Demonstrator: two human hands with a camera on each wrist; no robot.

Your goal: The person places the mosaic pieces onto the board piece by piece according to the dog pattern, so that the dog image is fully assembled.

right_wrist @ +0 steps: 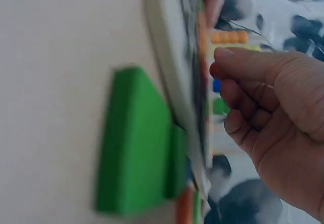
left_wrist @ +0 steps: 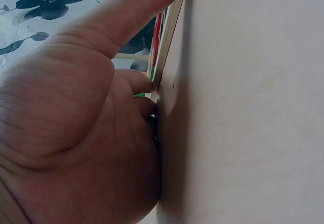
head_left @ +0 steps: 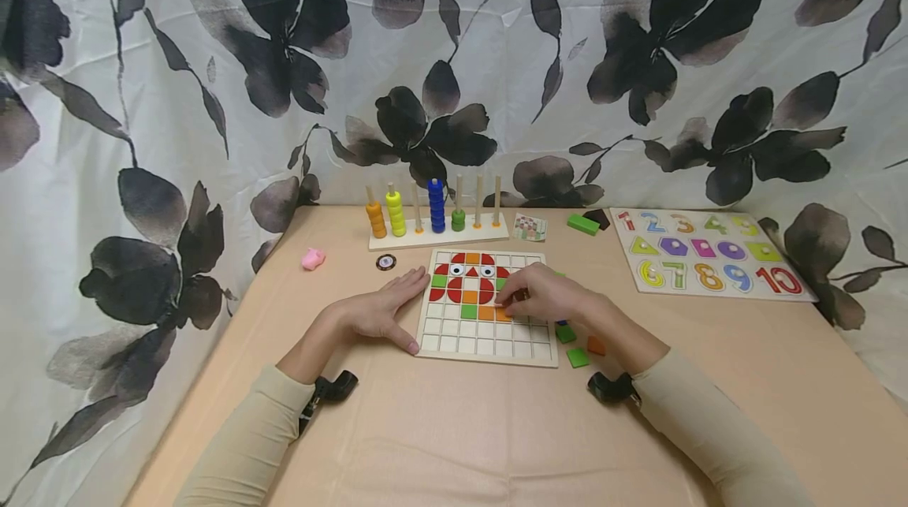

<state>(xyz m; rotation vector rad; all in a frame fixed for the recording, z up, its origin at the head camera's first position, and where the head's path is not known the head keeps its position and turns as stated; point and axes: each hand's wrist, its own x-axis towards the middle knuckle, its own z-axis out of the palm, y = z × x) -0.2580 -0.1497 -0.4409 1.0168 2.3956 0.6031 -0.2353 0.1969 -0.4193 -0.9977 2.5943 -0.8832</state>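
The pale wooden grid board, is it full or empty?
Partly filled: red, green and orange tiles fill some upper squares; the board has bare bottom rows.

A pale peach table (head_left: 496, 436) stands before a white cloth (head_left: 511, 57) printed with large dark flowers. Near the table's far edge is a peg rack (head_left: 484, 234) with orange, yellow, blue and green rings. Left of it sits a small pink object (head_left: 313, 259); just in front, a round dark-rimmed token (head_left: 386, 262). At far right, a white board (head_left: 695, 261) shows colourful numbers one to ten
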